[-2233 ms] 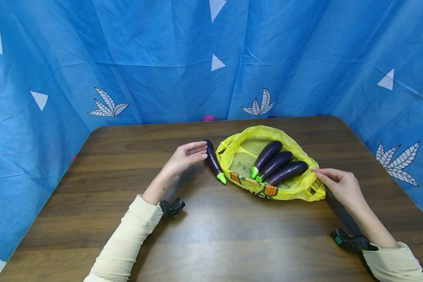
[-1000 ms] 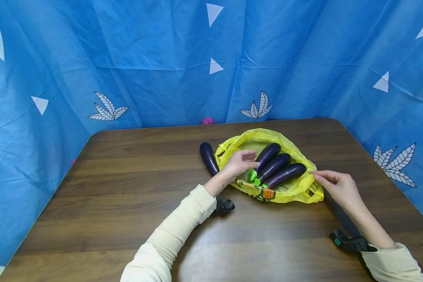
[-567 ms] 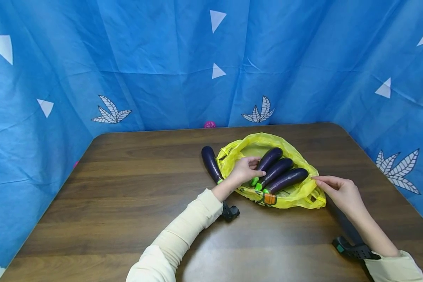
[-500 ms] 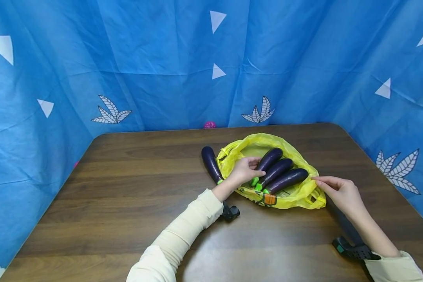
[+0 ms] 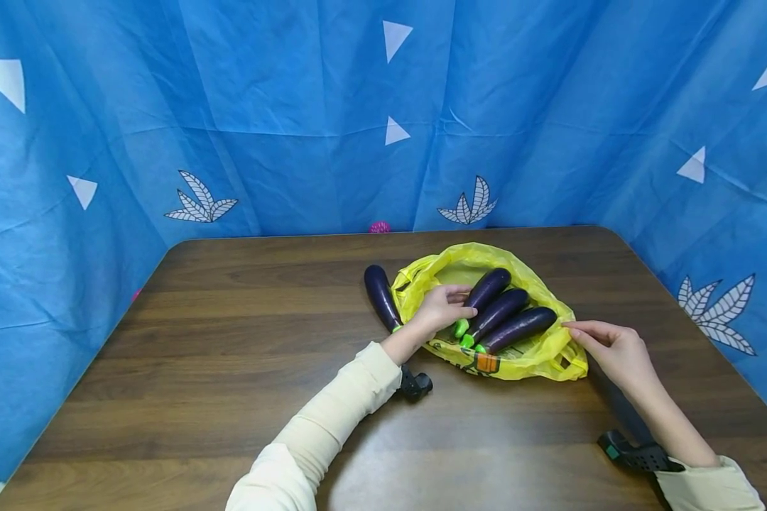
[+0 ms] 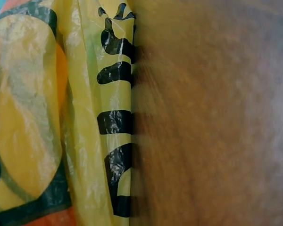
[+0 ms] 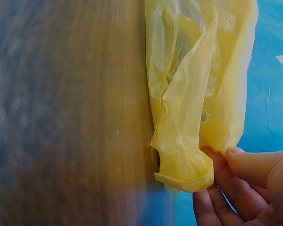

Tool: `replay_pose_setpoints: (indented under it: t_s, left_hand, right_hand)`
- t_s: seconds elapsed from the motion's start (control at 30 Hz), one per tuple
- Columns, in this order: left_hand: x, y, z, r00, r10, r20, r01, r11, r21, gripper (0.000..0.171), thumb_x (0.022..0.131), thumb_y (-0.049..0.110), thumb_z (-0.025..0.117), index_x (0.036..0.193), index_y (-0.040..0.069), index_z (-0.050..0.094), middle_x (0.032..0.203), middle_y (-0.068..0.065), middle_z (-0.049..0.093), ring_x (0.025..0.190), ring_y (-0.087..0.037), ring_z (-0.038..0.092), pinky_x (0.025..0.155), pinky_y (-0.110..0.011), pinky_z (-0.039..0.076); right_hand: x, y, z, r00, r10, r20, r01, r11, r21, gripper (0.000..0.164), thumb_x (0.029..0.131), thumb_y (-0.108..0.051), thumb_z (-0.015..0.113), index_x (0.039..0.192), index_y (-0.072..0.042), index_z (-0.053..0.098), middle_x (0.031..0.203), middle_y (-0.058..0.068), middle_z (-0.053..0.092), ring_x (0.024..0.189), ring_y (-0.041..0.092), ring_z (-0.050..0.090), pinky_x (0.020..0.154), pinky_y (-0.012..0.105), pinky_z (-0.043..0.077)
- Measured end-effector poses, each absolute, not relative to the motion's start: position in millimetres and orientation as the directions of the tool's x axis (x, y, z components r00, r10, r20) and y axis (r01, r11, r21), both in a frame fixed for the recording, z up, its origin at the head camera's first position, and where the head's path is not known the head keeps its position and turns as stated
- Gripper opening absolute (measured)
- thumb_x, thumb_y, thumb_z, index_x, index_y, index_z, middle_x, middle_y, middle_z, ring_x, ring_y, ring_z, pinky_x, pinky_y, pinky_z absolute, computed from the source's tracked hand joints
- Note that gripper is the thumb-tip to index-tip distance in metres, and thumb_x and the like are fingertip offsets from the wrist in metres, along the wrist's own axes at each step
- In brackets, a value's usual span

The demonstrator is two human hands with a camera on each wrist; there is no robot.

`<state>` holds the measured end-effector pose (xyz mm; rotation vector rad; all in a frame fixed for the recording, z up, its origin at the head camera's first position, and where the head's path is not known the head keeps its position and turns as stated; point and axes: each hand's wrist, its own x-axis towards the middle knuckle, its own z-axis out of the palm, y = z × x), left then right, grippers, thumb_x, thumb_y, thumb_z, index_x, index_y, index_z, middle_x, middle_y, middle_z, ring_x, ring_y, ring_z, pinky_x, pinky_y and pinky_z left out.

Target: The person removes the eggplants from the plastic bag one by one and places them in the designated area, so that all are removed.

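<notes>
A yellow plastic bag point(image 5: 537, 365) lies with its mouth spread wide on the table. Three dark purple eggplants with green stems rest inside it: a left one point(image 5: 489, 285), a middle one point(image 5: 502, 311) and a right one point(image 5: 523, 326). Reaching into the bag, my left hand point(image 5: 436, 311) holds the left eggplant near its stem end, thumb across it and fingers on its far side. My right hand point(image 5: 620, 351) pinches the bag's right rim between thumb and forefinger, seen closely in the right wrist view. The left wrist view shows only the bag's printed side point(image 6: 33, 103) and wood.
One more eggplant point(image 5: 380, 294) lies on the table just left of the bag, its stem end partly hidden by my left hand and wrist. The brown wooden table point(image 5: 217, 369) is backed by a blue patterned curtain point(image 5: 294, 106).
My left hand has left the eggplant outside the bag, moved right into the bag and taken hold of the left eggplant there. My right hand has kept pinching the rim.
</notes>
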<state>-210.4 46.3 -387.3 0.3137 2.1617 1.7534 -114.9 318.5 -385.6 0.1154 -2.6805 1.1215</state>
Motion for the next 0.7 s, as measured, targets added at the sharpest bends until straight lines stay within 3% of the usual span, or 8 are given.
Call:
replay_pose_setpoints:
  t_s: [0.7]
  left_hand:
    - [-203.9, 50.0, -379.3, -0.913, 0.391, -0.12, -0.09, 0.095, 0.991, 0.048, 0.082, 0.002, 0.07, 0.128, 0.005, 0.057, 0.119, -0.011, 0.061, 0.11, -0.02, 0.056, 0.083, -0.027, 0.049]
  right_hand:
    - [-115.4, 319.6, -387.0, -0.967, 0.011, 0.253, -0.174, 0.698, -0.694, 0.025, 0.093, -0.013, 0.06, 0.106, 0.007, 0.067, 0.102, 0.024, 0.065, 0.083, -0.018, 0.046, 0.066, 0.004, 0.042]
